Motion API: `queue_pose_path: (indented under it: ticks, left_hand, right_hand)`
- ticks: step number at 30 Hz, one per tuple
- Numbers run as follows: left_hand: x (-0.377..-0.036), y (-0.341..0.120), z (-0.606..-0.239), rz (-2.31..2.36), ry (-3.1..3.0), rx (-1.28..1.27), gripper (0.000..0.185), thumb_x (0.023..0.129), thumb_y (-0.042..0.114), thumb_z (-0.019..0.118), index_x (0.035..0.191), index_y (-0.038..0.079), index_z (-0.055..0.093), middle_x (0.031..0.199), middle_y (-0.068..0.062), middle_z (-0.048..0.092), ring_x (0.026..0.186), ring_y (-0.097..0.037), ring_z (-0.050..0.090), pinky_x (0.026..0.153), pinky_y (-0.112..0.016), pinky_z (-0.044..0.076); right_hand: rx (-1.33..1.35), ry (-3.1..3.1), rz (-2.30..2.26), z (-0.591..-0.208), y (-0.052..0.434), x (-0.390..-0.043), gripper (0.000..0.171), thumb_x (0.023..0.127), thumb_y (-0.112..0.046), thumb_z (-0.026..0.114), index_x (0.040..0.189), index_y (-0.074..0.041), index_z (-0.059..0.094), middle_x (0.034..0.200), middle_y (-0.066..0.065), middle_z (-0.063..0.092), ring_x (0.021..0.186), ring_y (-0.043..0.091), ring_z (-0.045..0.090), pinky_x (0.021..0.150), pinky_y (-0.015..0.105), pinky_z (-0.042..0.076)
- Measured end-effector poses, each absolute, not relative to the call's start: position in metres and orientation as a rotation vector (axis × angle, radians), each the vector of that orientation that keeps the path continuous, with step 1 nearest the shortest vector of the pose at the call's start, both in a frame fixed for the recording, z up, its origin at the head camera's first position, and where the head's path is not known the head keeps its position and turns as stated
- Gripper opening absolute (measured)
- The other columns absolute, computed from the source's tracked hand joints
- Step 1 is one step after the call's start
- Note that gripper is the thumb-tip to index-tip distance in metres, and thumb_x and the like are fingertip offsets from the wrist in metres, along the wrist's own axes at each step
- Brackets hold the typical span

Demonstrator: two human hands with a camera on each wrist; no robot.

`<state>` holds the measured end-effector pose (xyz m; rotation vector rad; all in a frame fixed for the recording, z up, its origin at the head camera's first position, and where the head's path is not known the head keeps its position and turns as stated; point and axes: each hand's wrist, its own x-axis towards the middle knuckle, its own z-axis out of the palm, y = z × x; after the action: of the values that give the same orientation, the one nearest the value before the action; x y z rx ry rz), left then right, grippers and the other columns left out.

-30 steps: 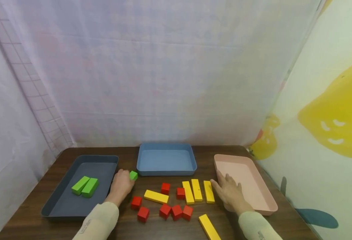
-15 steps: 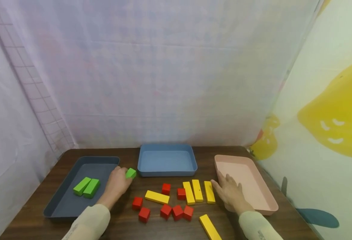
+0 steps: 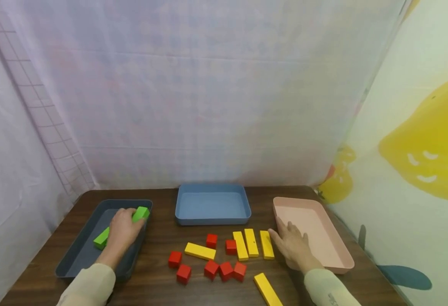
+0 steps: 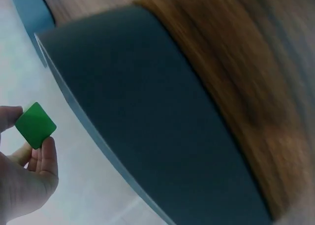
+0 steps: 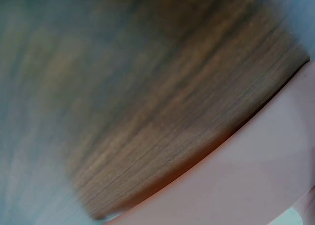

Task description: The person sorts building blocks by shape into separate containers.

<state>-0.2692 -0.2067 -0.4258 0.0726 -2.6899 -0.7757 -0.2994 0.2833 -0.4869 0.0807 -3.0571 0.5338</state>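
In the head view my left hand [image 3: 122,231] is over the dark blue tray [image 3: 81,260] and grips a green block [image 3: 141,213]. The left wrist view shows this green block [image 4: 36,125] pinched between thumb and fingers, beyond the tray's wall [image 4: 142,107]. Part of another green block [image 3: 101,239] shows inside the tray; the left hand hides what lies behind it. With its fingers spread, my right hand [image 3: 294,246] lies at the left edge of the pink tray [image 3: 323,229]. A yellow block [image 3: 266,245] is just left of its thumb.
A light blue tray [image 3: 213,204] stands at the back middle. Several red cubes [image 3: 211,270] and yellow blocks, one lying crosswise [image 3: 200,251], are spread over the wooden table [image 3: 159,289]. Another yellow block [image 3: 267,290] lies near the front.
My left hand has carried the green block leftward from beside the light blue tray to over the dark blue tray. The right hand has stayed in place.
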Motion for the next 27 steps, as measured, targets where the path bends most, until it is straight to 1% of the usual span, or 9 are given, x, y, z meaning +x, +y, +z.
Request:
queue_pose_path:
  ticks: [4,7,13,19,22,27]
  left_hand:
    - [-0.261,-0.221,-0.427,-0.789,-2.692,0.12,0.047,0.088,0.018,0.066,0.118,-0.019,0.059,0.105,-0.034,0.059,0.096,-0.045,0.057,0.078,-0.056,0.046]
    - [-0.257,-0.227,-0.432,-0.77,-2.693,0.127,0.046,0.086,0.017,0.065,0.114,-0.02,0.06,0.099,-0.032,0.06,0.092,-0.044,0.057,0.075,-0.056,0.046]
    - [-0.254,-0.227,-0.444,-0.706,-2.725,0.131,0.044,0.086,0.015,0.068,0.109,-0.021,0.061,0.091,-0.029,0.06,0.083,-0.039,0.057,0.069,-0.051,0.046]
    - [-0.251,-0.224,-0.454,-0.644,-2.691,0.09,0.038,0.083,0.013,0.072,0.1,-0.02,0.062,0.083,-0.027,0.059,0.081,-0.041,0.058,0.069,-0.053,0.047]
    - [-0.251,-0.224,-0.456,-0.632,-2.702,0.105,0.037,0.084,0.013,0.072,0.099,-0.02,0.062,0.082,-0.026,0.058,0.08,-0.04,0.058,0.068,-0.053,0.047]
    - [-0.251,-0.223,-0.457,-0.64,-2.715,0.132,0.041,0.084,0.013,0.072,0.105,-0.02,0.061,0.087,-0.029,0.059,0.083,-0.042,0.059,0.071,-0.054,0.048]
  right_hand:
    - [0.087,-3.056,0.53,-0.486,0.282,-0.3,0.078,0.102,-0.063,0.027,0.158,-0.009,0.023,0.154,0.036,0.023,0.142,0.054,0.018,0.107,0.075,0.005]
    - [0.089,-3.058,0.529,-0.486,0.282,-0.3,0.077,0.103,-0.062,0.028,0.158,-0.008,0.023,0.154,0.036,0.023,0.142,0.053,0.018,0.107,0.076,0.005]
    - [0.075,-3.06,0.534,-0.488,0.283,-0.3,0.078,0.102,-0.062,0.029,0.158,-0.008,0.023,0.154,0.035,0.023,0.142,0.053,0.018,0.108,0.075,0.005]
    - [0.064,-3.061,0.526,-0.488,0.283,-0.3,0.078,0.102,-0.063,0.029,0.158,-0.008,0.023,0.153,0.036,0.025,0.142,0.054,0.019,0.107,0.075,0.006]
    - [0.061,-3.063,0.528,-0.487,0.282,-0.299,0.078,0.102,-0.062,0.029,0.158,-0.008,0.024,0.153,0.036,0.025,0.141,0.054,0.019,0.107,0.075,0.006]
    - [0.07,-3.054,0.536,-0.484,0.281,-0.299,0.078,0.102,-0.063,0.029,0.158,-0.008,0.024,0.153,0.036,0.025,0.141,0.054,0.019,0.107,0.075,0.006]
